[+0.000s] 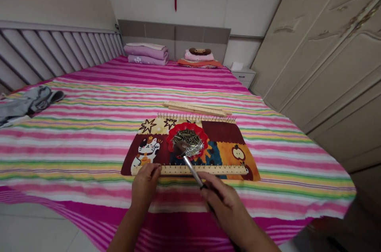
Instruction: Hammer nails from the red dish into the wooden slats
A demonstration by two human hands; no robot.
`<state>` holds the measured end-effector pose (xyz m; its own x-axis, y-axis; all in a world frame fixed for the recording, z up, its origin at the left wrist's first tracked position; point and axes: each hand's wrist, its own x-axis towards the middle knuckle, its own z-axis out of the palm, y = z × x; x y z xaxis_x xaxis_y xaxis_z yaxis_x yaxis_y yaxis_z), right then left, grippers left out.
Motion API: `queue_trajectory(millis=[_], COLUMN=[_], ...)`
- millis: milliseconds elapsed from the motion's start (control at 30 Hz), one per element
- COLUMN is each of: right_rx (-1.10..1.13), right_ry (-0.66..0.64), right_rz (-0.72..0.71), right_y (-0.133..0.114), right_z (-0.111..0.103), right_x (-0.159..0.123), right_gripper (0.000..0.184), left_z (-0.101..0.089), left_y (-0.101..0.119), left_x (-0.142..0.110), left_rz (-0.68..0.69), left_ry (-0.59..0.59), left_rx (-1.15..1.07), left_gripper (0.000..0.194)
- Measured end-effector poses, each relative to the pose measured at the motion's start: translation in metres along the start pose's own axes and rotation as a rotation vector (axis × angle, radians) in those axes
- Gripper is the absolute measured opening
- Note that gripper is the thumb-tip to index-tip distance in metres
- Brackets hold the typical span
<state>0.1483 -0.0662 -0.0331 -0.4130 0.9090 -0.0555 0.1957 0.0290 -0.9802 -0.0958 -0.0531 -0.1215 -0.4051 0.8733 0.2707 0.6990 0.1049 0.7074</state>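
Observation:
My right hand [220,196] is wrapped round the dark handle of a hammer [193,170] with a silvery shaft. The hammer's dark head overlaps a red scalloped bowl [170,139] full of nails [190,139]; its height above them is unclear. At the near edge of a printed mat lies a pale wooden strip [175,170] with nails along it. My left hand [145,180] is at the strip's left part, thumb and fingers pinched together. Whatever is between those fingertips is too small to make out.
The patterned mat [223,131] rests on a striped bedspread [89,141]. Behind it, a row of upright nails [196,117] and more wooden strips [193,107] lie across the bed. Grey clothing [32,103] is at left, folded bedding [147,53] by the headboard.

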Motion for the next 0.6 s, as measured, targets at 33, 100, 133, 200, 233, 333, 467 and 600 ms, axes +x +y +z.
queue_trajectory(millis=[33, 100, 133, 200, 233, 333, 467, 600], right_rx=[-0.010, -0.042, -0.056, -0.073, -0.079, -0.098, -0.107, -0.071], right_ry=[-0.049, -0.114, -0.131, -0.142, -0.139, -0.134, -0.155, -0.152], right_rz=[-0.006, -0.022, -0.026, -0.024, -0.023, -0.028, -0.035, -0.027], right_y=[-0.002, -0.003, -0.002, -0.001, -0.001, 0.000, -0.002, -0.004], right_z=[0.008, 0.021, 0.026, 0.033, 0.036, 0.039, 0.041, 0.041], right_x=[0.004, 0.010, 0.013, 0.017, 0.018, 0.019, 0.021, 0.019], right_gripper=[0.034, 0.035, 0.036, 0.037, 0.037, 0.038, 0.039, 0.038], left_z=[0.001, 0.002, 0.002, 0.002, 0.002, 0.002, 0.001, 0.001], left_y=[0.001, 0.002, 0.002, 0.003, 0.003, 0.005, 0.006, 0.005], left_x=[-0.001, -0.002, -0.003, -0.004, -0.004, -0.005, -0.005, -0.004], left_rz=[0.005, 0.017, 0.023, 0.027, 0.026, 0.016, 0.015, 0.011], left_ry=[0.004, 0.015, 0.024, 0.037, 0.038, 0.029, 0.023, 0.015], left_rx=[0.012, 0.039, 0.050, 0.068, 0.076, 0.084, 0.106, 0.105], left_gripper=[0.020, 0.019, 0.019, 0.018, 0.018, 0.017, 0.020, 0.021])
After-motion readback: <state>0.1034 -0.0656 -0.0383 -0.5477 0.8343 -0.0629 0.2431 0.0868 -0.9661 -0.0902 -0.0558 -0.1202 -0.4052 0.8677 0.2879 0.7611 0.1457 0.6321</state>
